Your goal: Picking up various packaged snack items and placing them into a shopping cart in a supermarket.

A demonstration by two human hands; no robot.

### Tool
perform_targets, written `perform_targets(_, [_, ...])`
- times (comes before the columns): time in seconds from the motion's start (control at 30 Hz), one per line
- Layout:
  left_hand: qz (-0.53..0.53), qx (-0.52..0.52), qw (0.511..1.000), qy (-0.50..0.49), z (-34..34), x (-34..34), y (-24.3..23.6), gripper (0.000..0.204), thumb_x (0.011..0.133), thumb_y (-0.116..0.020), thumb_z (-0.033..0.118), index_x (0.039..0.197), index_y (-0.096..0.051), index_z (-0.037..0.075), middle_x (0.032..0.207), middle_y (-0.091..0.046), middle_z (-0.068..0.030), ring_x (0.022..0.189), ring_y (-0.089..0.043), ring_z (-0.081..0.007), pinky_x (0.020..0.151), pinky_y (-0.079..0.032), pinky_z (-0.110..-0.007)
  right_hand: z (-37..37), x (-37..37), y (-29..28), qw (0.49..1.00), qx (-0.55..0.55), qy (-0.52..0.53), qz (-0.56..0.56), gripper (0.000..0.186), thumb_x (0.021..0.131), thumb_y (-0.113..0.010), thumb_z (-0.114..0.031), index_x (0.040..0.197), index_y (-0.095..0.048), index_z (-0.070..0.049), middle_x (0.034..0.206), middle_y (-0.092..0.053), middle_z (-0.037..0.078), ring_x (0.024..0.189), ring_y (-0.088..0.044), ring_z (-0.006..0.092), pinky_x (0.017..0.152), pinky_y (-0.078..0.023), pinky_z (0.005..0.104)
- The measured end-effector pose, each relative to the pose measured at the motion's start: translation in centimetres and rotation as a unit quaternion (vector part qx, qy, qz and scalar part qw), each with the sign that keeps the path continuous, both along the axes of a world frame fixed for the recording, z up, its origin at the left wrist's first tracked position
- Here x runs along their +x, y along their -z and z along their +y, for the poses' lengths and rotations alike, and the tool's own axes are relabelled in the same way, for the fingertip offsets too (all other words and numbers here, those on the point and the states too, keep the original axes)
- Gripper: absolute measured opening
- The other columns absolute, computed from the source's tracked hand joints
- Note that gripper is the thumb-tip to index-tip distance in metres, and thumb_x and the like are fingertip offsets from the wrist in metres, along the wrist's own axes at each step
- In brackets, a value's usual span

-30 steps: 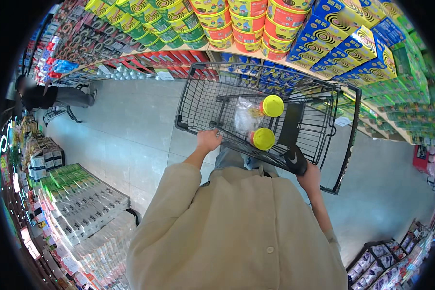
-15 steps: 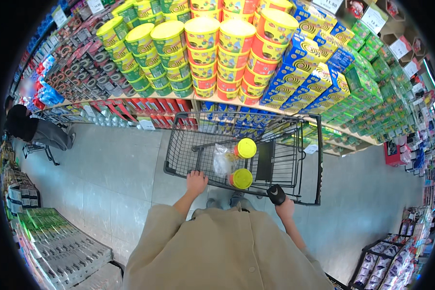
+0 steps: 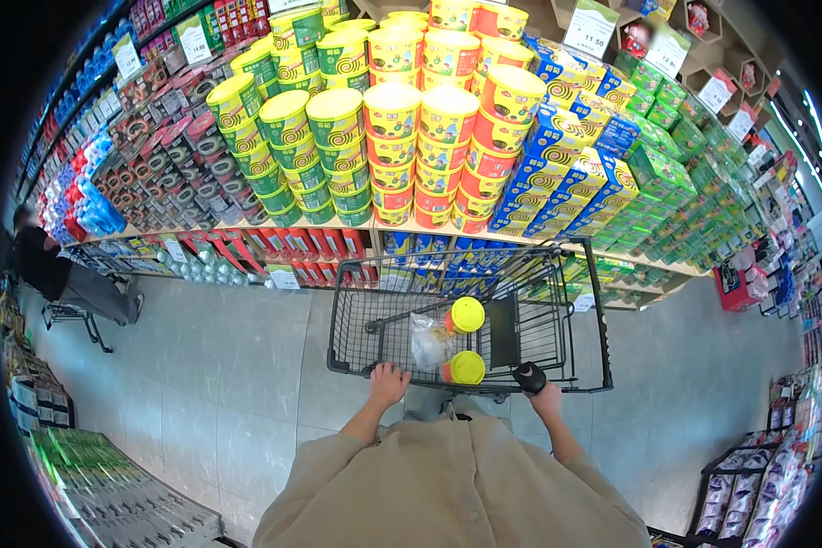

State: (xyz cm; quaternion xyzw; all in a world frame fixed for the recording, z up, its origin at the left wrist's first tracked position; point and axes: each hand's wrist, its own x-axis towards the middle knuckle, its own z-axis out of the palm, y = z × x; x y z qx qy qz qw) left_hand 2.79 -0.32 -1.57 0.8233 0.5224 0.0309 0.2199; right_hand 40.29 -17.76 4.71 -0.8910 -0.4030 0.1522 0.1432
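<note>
A black wire shopping cart (image 3: 338, 317) stands sideways in front of me. My left hand (image 3: 389, 385) is closed over its near rim, toward the left end. At the near side, further right, my right hand (image 3: 546, 400) is wrapped around a black rounded object (image 3: 529, 377), whose kind I cannot tell. Inside the cart are a tub with a yellow lid (image 3: 468, 314), a second yellow-lidded tub (image 3: 467, 367) nearer me, and a clear plastic bag (image 3: 426, 340) to their left. What the bag holds is unclear.
Beyond the cart, a display shelf (image 3: 402, 230) carries stacked tubs (image 3: 395, 119), blue-and-yellow boxes (image 3: 566, 173) and green boxes (image 3: 662, 169). Another person (image 3: 64, 269) with a cart is at the far left. Stacked goods (image 3: 119, 484) stand near left, and a rack (image 3: 735, 484) near right.
The view has tilted up, so shelf, cart and hands sit lower in the picture. Both hands keep the same hold, and the tubs and bag lie as before in the cart.
</note>
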Motion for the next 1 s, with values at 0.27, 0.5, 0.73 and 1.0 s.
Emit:
perform_targets(0.27, [0.001,-0.011,1.000,0.004,1.0,-0.1,-0.2,0.045,0.091,-0.043,0.046,0.107,-0.066,0.010,0.124,-0.052,-0.0123,0.117,-0.042,-0.0337,0.100,-0.033,-0.047,2.1,-0.9,-3.3,0.993,-0.101,0.050,0.033,0.055,0.055,-0.088,-0.041,0.086,-0.069,-0.001,0.086,-0.069,0.020,0.083,-0.067,0.0348,0.073,-0.054,0.0422])
perform_targets(0.5, [0.083,-0.100,0.991,0.014,3.1,0.3,-0.5,0.047,0.091,-0.039,0.045,0.110,-0.065,0.010,0.125,-0.054,-0.0124,0.117,-0.043,-0.0333,0.100,-0.033,-0.048,3.5,-0.9,-4.3,0.989,-0.138,0.035,0.040,0.050,0.057,-0.087,-0.040,0.086,-0.070,-0.003,0.087,-0.069,0.018,0.085,-0.067,0.0334,0.074,-0.054,0.0421])
perform_targets(0.73, [0.093,-0.200,0.975,0.034,5.1,-0.4,-1.9,0.048,0.090,-0.040,0.049,0.116,-0.062,0.014,0.129,-0.053,-0.0106,0.121,-0.040,-0.0350,0.102,-0.030,-0.051,4.6,-0.8,-3.6,0.990,-0.121,0.040,0.060,0.049,0.056,-0.087,-0.039,0.089,-0.069,-0.006,0.084,-0.069,0.016,0.083,-0.067,0.0342,0.073,-0.055,0.0424])
perform_targets(1.0, [0.076,-0.140,0.987,0.007,3.8,-3.2,0.7,0.040,0.089,-0.050,0.047,0.105,-0.067,0.015,0.133,-0.048,-0.0109,0.125,-0.038,-0.0361,0.102,-0.029,-0.055,4.8,-2.4,-4.2,0.987,-0.139,0.020,0.078,0.043,0.064,-0.080,-0.040,0.089,-0.069,-0.006,0.083,-0.068,0.020,0.083,-0.066,0.0380,0.074,-0.054,0.0454])
